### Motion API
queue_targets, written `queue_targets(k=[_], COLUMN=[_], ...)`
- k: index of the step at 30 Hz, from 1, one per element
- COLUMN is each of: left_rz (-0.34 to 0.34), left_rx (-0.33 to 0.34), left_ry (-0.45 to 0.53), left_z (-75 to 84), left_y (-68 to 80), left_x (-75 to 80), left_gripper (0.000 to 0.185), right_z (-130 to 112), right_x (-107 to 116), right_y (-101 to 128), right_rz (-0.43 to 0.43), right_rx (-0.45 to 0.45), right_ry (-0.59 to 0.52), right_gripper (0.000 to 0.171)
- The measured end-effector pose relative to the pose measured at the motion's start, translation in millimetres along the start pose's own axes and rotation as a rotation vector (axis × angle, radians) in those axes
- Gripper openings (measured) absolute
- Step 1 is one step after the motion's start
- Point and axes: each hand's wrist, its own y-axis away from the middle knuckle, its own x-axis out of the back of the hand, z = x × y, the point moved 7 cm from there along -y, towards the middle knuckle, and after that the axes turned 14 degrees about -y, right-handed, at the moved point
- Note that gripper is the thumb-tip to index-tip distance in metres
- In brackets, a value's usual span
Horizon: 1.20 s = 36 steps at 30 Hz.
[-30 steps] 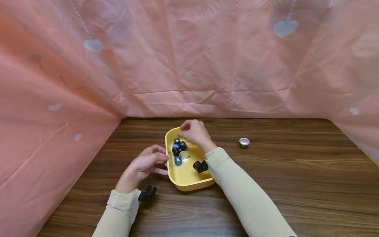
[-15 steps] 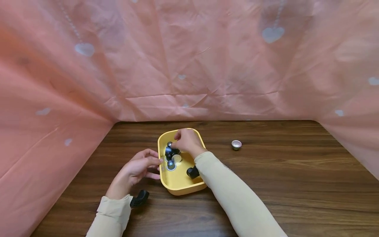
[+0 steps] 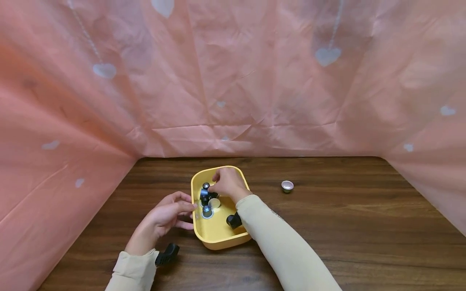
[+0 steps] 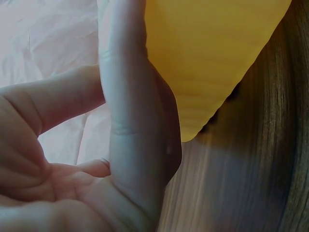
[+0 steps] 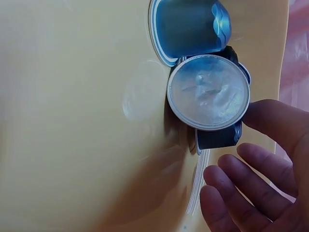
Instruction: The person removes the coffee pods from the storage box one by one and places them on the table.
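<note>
A yellow tub (image 3: 225, 243) stands on the table with several dark and blue coffee capsules inside, along its left wall. My left hand (image 3: 165, 214) grips that wall, its thumb over the rim and its other fingers outside; in the left wrist view a finger (image 4: 133, 111) lies along the yellow side. My right hand (image 3: 227, 185) reaches inside, thumb and fingers apart around a dark capsule (image 5: 219, 139). The thumb tip comes right at the edge of a capsule with a pale foil lid (image 5: 207, 92). A blue capsule (image 5: 190, 26) lies beside them.
One capsule (image 3: 287, 186) stands alone on the wooden table (image 3: 346, 226), to the right of the tub. Pink cloth (image 3: 233, 81) with hearts hangs behind and at the left. A black wrist camera (image 3: 234, 221) overlaps the tub's inside.
My right hand has moved from the tub's far end down to the capsules. The left hand keeps its place on the tub. The whole head view has shifted a little.
</note>
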Motion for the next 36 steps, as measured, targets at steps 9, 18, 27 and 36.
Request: queue_targets(k=[9, 18, 27, 36], left_rz=[-0.002, 0.023, 0.014, 0.023], left_rx=[-0.015, -0.023, -0.032, -0.015], left_ry=[-0.011, -0.002, 0.0, 0.007], left_z=[-3.1, -1.1, 2.2, 3.1], left_y=[1.1, 0.3, -2.6, -2.8], left_x=[1.8, 1.8, 1.6, 1.6], left_gripper=[0.037, 0.037, 0.036, 0.038], right_z=[1.5, 1.5, 0.1, 0.7], right_x=[-6.0, -8.3, -2.1, -0.7], right_y=[1.4, -1.8, -4.6, -4.5], right_rz=[-0.034, -0.078, -0.057, -0.049], right_rx=[0.011, 0.007, 0.01, -0.028], right_ry=[-0.033, -0.036, -0.009, -0.045], right_gripper=[0.025, 0.019, 0.018, 0.025])
